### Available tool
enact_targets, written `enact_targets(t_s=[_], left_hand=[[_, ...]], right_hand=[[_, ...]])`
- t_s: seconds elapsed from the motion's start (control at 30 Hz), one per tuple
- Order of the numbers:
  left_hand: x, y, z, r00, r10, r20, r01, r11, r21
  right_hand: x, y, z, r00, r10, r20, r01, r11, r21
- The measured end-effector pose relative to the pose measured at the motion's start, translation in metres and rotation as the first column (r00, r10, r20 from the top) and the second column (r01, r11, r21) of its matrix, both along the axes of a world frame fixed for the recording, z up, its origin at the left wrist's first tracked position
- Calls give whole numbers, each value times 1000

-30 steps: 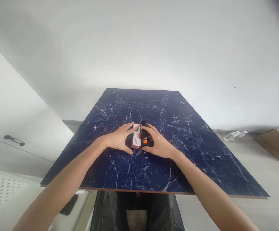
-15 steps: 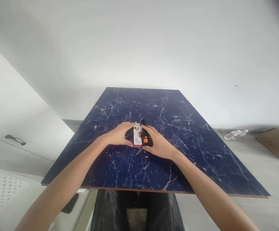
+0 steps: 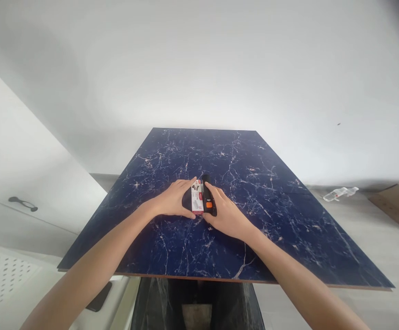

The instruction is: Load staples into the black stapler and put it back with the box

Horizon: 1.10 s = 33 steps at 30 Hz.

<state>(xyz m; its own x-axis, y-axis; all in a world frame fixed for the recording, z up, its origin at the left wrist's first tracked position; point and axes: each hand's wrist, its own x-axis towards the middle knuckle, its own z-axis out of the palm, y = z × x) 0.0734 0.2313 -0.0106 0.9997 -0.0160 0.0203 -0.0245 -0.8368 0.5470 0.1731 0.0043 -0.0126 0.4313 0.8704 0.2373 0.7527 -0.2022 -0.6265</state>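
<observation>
On the dark blue marbled tabletop [image 3: 254,220] near its middle, my left hand [image 3: 173,200] grips a small red and white box [image 3: 197,201] between thumb and fingers, tipped up on its edge. Right beside the box, touching it, is a black device with an orange button [image 3: 207,200]. My right hand [image 3: 227,214] curls around that device from the right side. Both hands rest on the tabletop.
A white cabinet with a dark handle [image 3: 22,203] stands at the left. A black phone [image 3: 99,296] lies on a white perforated surface [image 3: 3,279] at lower left. On the floor at right lie a plastic bottle [image 3: 340,193] and cardboard [image 3: 396,206].
My left hand closed on the box and tipped it from flat onto its edge. My right hand stayed on the black device. The view shifted slightly.
</observation>
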Motion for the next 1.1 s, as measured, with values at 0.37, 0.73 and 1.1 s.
enact_targets(t_s=[0.37,0.73,1.1], left_hand=[[60,-42,-10,997,-24,79,17,996,84],[245,-141,-6,983,-182,-28,184,962,204],[283,-174,-4,980,-165,-108,182,966,182]], right_hand=[[47,-22,-4,917,-365,-161,377,925,46],[191,-101,-7,731,-678,77,681,731,-36],[231,-135,-21,664,-747,31,746,665,33]])
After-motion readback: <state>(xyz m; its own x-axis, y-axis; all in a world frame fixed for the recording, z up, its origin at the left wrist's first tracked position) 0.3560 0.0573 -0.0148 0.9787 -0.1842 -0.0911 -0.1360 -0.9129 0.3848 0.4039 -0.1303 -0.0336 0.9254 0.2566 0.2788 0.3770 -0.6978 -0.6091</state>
